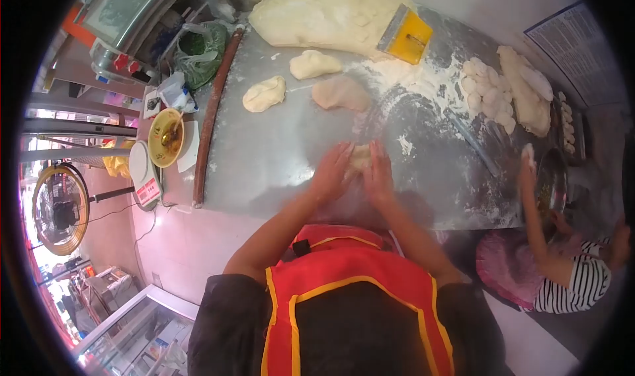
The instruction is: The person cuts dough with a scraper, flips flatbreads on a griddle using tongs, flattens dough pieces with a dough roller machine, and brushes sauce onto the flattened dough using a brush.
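A small piece of dough [360, 158] lies on the metal worktop, between my two hands. My left hand [332, 169] presses on its left side and my right hand [379, 173] on its right, fingers pointing away from me. Their palms hide part of it. Beyond my hands rests a flattened dough lump [341, 93]. Two more lumps lie further back, a rounded one [264, 94] to the left and another [315, 64] behind. A large mass of dough [317, 15] spreads along the back, with a yellow scraper [408, 36] at its right end.
Loose flour [417, 78] covers the back right, near small dough pieces [486, 91] and a thin rolling pin [474, 144]. A long wooden bar [218, 111] edges the worktop's left. Beyond it stands a yellow bowl [165, 136]. At right, a co-worker's arm [532, 210] reaches beside a metal bowl [554, 181].
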Tool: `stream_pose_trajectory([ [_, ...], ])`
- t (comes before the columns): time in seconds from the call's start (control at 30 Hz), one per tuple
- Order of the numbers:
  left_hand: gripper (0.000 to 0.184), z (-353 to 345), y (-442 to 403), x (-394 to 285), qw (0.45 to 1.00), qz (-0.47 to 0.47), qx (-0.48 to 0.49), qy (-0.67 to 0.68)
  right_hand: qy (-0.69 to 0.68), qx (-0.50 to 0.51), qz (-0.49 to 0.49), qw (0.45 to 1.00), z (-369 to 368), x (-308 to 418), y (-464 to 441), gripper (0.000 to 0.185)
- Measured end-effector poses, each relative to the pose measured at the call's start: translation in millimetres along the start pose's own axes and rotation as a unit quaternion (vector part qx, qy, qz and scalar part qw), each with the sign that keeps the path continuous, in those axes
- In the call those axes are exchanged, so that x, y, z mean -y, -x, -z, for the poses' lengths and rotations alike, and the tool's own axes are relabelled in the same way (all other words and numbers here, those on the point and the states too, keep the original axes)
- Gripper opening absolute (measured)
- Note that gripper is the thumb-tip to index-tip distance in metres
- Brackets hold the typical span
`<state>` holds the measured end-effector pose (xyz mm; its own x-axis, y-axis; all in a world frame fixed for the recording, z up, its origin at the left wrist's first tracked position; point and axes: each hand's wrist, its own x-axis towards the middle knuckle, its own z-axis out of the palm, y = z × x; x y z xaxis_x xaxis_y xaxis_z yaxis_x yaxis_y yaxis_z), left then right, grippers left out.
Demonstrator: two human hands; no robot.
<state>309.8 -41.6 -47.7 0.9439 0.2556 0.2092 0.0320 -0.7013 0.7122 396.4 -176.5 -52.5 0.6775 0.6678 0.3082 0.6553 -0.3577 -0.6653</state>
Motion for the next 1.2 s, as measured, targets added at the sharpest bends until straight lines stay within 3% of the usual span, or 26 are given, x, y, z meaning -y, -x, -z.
stream_pose_trajectory([
  [0.07,0.054,-17.0,0.9,3.1,1.0,0.006,-0.016,-0.02,0.04,-0.008,0.034,0.999,-4.7,0.9,-4.0,0.048],
  [0.17,0.05,-42.2,-15.3,12.1,0.996,0.007,-0.003,-0.084,0.097,0.025,-0.021,0.995,-10.7,-2.4,-14.6,0.047],
  [0.37,0.05,-33.0,-57.1,12.8,0.977,0.042,0.062,-0.198,0.178,0.056,-0.043,0.982,-8.8,-19.4,-46.6,0.049],
  [0.53,0.049,-30.7,-74.7,10.7,0.977,0.055,0.059,-0.197,0.194,0.047,-0.033,0.979,-2.3,-24.7,-66.4,0.052],
  [0.63,0.051,-26.5,-66.7,16.2,0.979,-0.001,0.028,-0.203,0.125,0.033,-0.012,0.992,-11.1,-52.0,-54.2,0.052],
  [0.67,0.049,-17.8,-62.9,16.6,0.988,0.07,0.019,-0.136,0.09,0.027,-0.007,0.996,-8.7,-63.7,-54.2,0.052],
  [0.73,0.047,-3.9,-51.7,17.4,0.977,0.212,0.0,0.006,0.037,0.045,-0.112,0.992,25.6,-60.5,-49.0,0.051],
  [0.77,0.047,-5.8,-49.3,18.9,0.979,0.202,-0.002,-0.025,0.01,0.058,-0.164,0.985,37.0,-57.4,-45.5,0.05],
  [0.83,0.048,-6.2,-41.8,16.1,0.979,0.185,-0.004,-0.086,0.054,0.075,-0.153,0.984,32.3,-62.5,-35.7,0.046],
  [0.87,0.048,-7.5,-46.7,14.9,0.968,0.238,0.028,-0.075,0.076,0.078,-0.141,0.984,28.9,-67.1,-41.0,0.044],
  [0.93,0.05,0.0,-61.2,-6.9,0.934,0.342,0.094,-0.047,0.025,0.155,-0.221,0.963,28.9,-66.6,-54.6,0.041],
  [0.97,0.046,-8.5,-57.1,6.4,0.936,0.337,0.093,-0.045,0.0,0.196,-0.263,0.945,28.8,-66.0,-55.9,0.039],
  [1.07,0.034,32.4,-35.3,2.0,0.935,0.325,0.141,-0.006,-0.092,0.271,-0.254,0.924,25.0,-55.8,-51.5,0.037],
  [1.13,0.03,56.5,-9.5,31.6,0.934,0.329,0.138,-0.006,-0.103,0.235,-0.181,0.95,5.9,-42.5,-56.1,0.043],
  [1.2,0.035,74.6,24.1,62.6,0.954,0.255,0.046,-0.149,-0.061,0.172,-0.124,0.975,-4.1,-38.3,-72.5,0.053],
])
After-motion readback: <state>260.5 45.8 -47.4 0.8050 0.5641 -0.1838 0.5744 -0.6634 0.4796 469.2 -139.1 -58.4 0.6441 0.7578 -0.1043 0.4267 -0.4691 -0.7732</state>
